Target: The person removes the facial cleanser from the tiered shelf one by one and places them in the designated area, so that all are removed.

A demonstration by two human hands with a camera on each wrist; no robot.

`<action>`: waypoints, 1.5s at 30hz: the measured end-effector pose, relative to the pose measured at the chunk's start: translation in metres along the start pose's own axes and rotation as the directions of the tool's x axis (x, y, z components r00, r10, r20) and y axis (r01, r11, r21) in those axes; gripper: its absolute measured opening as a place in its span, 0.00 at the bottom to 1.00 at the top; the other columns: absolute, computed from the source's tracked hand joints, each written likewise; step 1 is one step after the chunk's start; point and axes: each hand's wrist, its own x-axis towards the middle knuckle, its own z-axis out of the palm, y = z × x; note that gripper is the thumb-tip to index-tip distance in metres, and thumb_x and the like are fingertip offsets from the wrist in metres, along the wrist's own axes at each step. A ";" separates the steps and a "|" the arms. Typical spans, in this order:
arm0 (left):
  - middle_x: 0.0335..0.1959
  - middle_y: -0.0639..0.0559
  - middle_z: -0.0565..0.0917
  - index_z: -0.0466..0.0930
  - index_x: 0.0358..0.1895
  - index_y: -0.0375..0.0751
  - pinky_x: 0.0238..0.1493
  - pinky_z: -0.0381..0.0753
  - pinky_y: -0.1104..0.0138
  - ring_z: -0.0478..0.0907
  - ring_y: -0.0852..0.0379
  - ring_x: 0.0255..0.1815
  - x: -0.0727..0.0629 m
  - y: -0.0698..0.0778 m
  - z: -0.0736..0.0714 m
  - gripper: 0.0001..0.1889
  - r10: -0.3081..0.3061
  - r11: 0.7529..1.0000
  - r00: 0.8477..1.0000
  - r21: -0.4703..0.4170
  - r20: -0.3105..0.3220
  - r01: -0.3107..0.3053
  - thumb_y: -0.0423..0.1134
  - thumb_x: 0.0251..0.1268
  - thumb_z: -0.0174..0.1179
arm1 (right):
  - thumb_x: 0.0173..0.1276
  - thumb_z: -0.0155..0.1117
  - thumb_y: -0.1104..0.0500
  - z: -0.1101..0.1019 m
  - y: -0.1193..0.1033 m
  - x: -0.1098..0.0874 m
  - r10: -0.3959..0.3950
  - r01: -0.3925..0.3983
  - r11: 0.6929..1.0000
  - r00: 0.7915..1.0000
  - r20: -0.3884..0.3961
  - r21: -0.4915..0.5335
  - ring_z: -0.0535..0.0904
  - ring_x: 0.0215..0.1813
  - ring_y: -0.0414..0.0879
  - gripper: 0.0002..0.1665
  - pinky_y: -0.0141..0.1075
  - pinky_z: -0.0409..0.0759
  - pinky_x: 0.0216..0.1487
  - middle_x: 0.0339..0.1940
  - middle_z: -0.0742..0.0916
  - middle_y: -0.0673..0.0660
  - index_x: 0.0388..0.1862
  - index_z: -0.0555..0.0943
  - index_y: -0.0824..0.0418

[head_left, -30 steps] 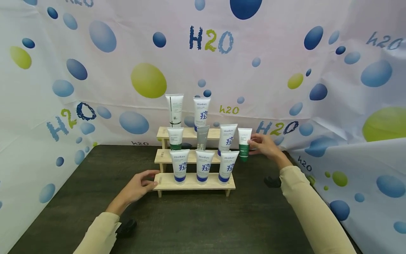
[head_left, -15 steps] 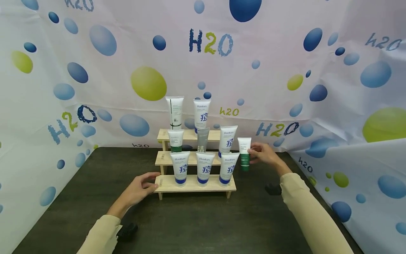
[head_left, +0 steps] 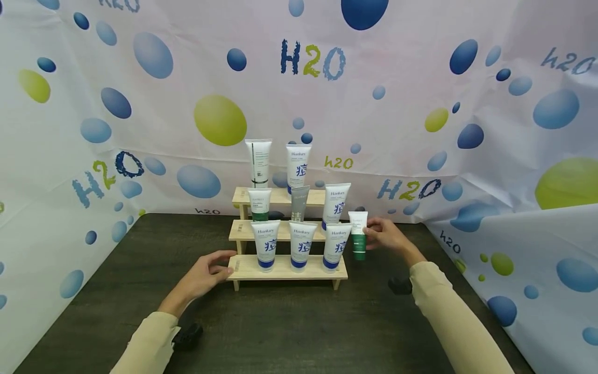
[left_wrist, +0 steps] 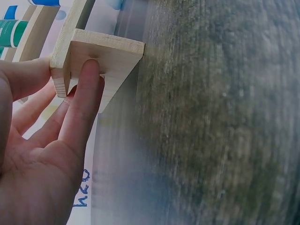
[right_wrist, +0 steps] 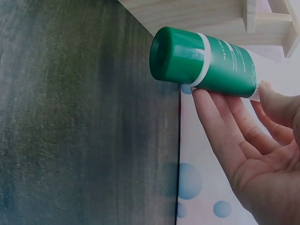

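In the head view, my right hand [head_left: 389, 236] pinches a white-and-green squeeze tube [head_left: 358, 235], just right of a three-step wooden display stand [head_left: 282, 266]. The tube hangs upright with its green cap downward. Seen from the right wrist, the green cap end of the tube [right_wrist: 225, 63] points away from the hand [right_wrist: 258, 150], thumb on one side and fingertips on the other. My left hand [head_left: 205, 272] grips the left end of the stand's lowest step. In the left wrist view, its thumb presses the board edge and a finger lies against the leg [left_wrist: 110, 47].
Three white tubes with blue caps, one of them a tube [head_left: 300, 244], stand on the bottom step. The middle step bears a small green-and-white tube [head_left: 259, 202], a grey tube [head_left: 299, 202] and a white tube [head_left: 335, 200]. Two taller tubes stand on top. A patterned cloth [head_left: 397, 140] hangs behind the dark table [head_left: 289, 327].
My right hand has lowered the green-and-white tube and brought it slightly left, toward the stand. The left hand keeps its place on the bottom step.
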 end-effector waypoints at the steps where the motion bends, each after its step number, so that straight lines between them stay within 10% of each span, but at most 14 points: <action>1: 0.71 0.27 0.71 0.69 0.74 0.35 0.56 0.87 0.51 0.83 0.36 0.62 0.000 0.000 0.000 0.27 -0.001 1.000 1.000 0.000 0.001 0.001 0.34 0.75 0.61 | 0.82 0.54 0.63 0.001 0.001 -0.001 0.001 -0.001 1.000 1.000 0.003 0.000 0.85 0.40 0.44 0.22 0.54 0.89 0.51 0.46 0.86 0.64 0.65 0.68 0.78; 45: 0.73 0.27 0.69 0.67 0.75 0.36 0.58 0.86 0.50 0.82 0.36 0.63 0.000 -0.002 0.001 0.28 0.002 1.000 1.000 -0.004 0.013 -0.002 0.37 0.76 0.61 | 0.82 0.54 0.63 0.009 0.033 -0.011 0.075 -0.077 0.997 0.994 0.076 0.018 0.86 0.37 0.45 0.20 0.49 0.91 0.45 0.39 0.86 0.59 0.63 0.68 0.77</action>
